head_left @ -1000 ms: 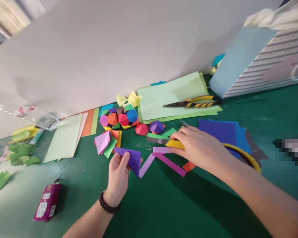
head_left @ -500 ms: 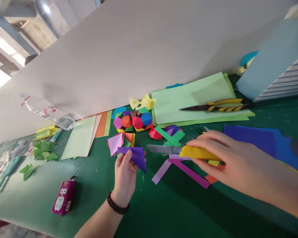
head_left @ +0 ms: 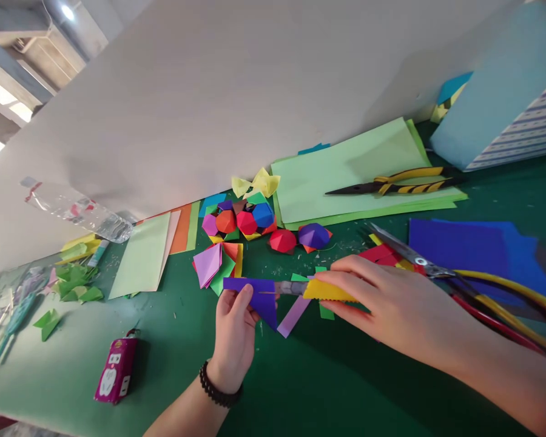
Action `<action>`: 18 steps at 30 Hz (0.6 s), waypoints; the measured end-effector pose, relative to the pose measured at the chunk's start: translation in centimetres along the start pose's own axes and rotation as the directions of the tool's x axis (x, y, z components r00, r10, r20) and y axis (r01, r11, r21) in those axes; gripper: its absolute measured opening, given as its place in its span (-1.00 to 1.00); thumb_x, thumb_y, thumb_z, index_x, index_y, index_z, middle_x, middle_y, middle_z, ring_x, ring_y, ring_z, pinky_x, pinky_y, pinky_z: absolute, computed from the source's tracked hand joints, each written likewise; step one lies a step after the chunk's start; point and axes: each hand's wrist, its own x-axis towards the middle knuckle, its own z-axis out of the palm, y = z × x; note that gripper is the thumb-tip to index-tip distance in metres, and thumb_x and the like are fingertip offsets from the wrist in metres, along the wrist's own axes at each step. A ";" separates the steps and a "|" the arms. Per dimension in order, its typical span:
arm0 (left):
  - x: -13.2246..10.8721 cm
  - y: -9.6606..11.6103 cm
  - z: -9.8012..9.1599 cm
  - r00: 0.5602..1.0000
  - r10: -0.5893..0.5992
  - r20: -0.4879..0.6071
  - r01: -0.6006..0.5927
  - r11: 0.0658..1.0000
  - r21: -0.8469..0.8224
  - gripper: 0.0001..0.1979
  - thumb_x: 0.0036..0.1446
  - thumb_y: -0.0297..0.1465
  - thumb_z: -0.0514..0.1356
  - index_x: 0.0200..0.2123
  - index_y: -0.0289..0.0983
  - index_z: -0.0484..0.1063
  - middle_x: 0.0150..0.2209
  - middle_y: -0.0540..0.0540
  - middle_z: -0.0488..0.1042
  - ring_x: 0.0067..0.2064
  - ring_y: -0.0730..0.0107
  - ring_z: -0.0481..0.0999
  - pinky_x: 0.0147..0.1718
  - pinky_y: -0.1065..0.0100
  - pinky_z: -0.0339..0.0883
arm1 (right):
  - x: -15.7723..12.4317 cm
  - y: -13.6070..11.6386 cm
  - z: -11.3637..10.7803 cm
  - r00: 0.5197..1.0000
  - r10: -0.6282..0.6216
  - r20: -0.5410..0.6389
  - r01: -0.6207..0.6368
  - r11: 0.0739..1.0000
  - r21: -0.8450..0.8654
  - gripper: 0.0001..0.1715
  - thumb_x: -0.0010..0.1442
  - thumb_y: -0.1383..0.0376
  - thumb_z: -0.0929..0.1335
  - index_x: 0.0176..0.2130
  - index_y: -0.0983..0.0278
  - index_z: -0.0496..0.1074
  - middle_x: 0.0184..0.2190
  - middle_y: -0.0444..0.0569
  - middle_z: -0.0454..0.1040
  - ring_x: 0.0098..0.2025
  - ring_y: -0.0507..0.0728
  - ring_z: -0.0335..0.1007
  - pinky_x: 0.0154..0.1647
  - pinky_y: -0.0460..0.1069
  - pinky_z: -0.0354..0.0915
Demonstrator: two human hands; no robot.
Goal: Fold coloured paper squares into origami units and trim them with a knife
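My left hand (head_left: 234, 337) pinches a folded purple paper triangle (head_left: 264, 297) between thumb and fingers above the table. My right hand (head_left: 382, 297) grips a yellow utility knife (head_left: 327, 290), its blade pointing left. The blade meets the triangle's right edge and its tip seems to lie inside the fold; part of it is hidden. Under the knife lie a lilac paper strip (head_left: 293, 317) and green strips (head_left: 326, 309). Behind my left hand is a pile of folded coloured papers (head_left: 209, 265).
Faceted paper pieces (head_left: 243, 218) stand near the wall. Pliers (head_left: 391, 184) rest on pale green sheets (head_left: 313, 203). Scissors (head_left: 418, 261) lie beyond my right hand, beside blue-purple sheets (head_left: 459, 252). A plastic bottle (head_left: 82, 209) and a magenta case (head_left: 116, 370) are on the left.
The knife has moved left, its blade now meeting the purple triangle instead of being apart from it. My left hand has shifted slightly right. The scissors now show more fully.
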 end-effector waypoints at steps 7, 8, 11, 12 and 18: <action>-0.6 0.0 0.3 0.988 -0.151 0.038 0.152 0.987 -0.047 -0.70 -0.14 -0.38 0.47 -0.34 -0.32 0.47 -0.43 -0.04 0.56 -0.41 0.40 0.57 -0.31 0.30 0.53 | 0.4 -1.1 0.2 0.999 -0.028 -0.045 0.028 1.000 0.003 -0.71 0.40 0.30 0.15 -0.14 0.31 0.41 -0.30 -0.01 0.44 -0.42 0.05 0.43 -0.50 -0.05 0.21; -0.6 0.0 0.3 0.987 -0.160 0.027 0.161 0.986 -0.046 -0.70 -0.15 -0.38 0.47 -0.36 -0.33 0.47 -0.44 -0.03 0.55 -0.42 0.42 0.56 -0.33 0.31 0.54 | 0.4 -1.2 0.1 0.998 -0.027 -0.048 0.028 1.000 0.007 -0.71 0.40 0.31 0.15 -0.15 0.30 0.41 -0.30 -0.01 0.44 -0.42 0.05 0.43 -0.49 -0.05 0.22; -0.6 0.1 0.4 0.989 -0.147 0.016 0.148 0.989 -0.025 -0.72 -0.16 -0.38 0.48 -0.40 -0.33 0.48 -0.46 -0.01 0.53 -0.43 0.43 0.54 -0.43 0.38 0.51 | 0.6 -1.3 0.0 0.998 -0.022 -0.066 0.023 1.000 0.017 -0.72 0.39 0.31 0.16 -0.16 0.30 0.42 -0.31 -0.01 0.44 -0.43 0.04 0.42 -0.48 -0.05 0.21; -0.6 0.1 0.4 0.991 -0.136 0.014 0.137 0.990 -0.017 -0.72 -0.16 -0.37 0.48 -0.41 -0.34 0.48 -0.46 -0.02 0.53 -0.43 0.43 0.54 -0.46 0.40 0.50 | 0.6 -1.2 0.0 0.997 -0.020 -0.074 0.022 1.000 0.019 -0.72 0.39 0.31 0.16 -0.15 0.30 0.42 -0.30 -0.01 0.45 -0.43 0.04 0.41 -0.49 -0.05 0.21; -0.7 0.3 0.4 0.993 -0.118 -0.009 0.118 0.993 0.007 -0.70 -0.19 -0.35 0.49 -0.42 -0.34 0.49 -0.47 -0.04 0.54 -0.43 0.42 0.54 -0.54 0.46 0.45 | 0.4 -0.7 -0.2 0.996 -0.007 -0.089 0.010 0.999 0.032 -0.73 0.39 0.28 0.18 -0.13 0.29 0.42 -0.31 -0.03 0.45 -0.43 0.04 0.41 -0.48 -0.05 0.22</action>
